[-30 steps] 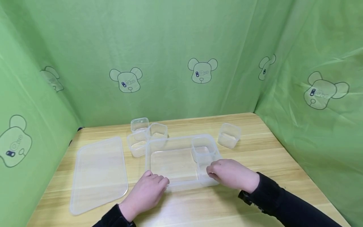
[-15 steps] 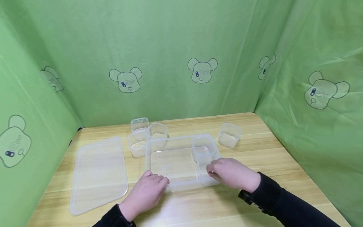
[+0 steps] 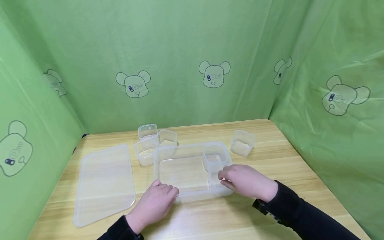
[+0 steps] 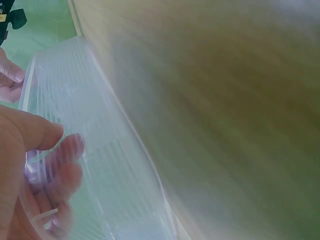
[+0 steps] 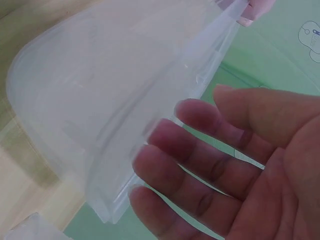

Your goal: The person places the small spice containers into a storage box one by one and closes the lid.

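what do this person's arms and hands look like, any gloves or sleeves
Both the left hand and right hand are bare, without gloves. A black left sleeve and black right sleeve reach the wrists. A black device, details unclear, shows at the right sleeve's end.

Right sleeve: long, plain black cloth, extending up the arm from the right cuff.
Right cuff: black, bulky, wider than the wrist.
Wrist block: small, dark, angular, just beside right cuff, lower edge.
Light flecks: greyish, under right cuff; detail too small to tell.
Left sleeve: black, well left of right cuff.
Hands, right and left: bare.
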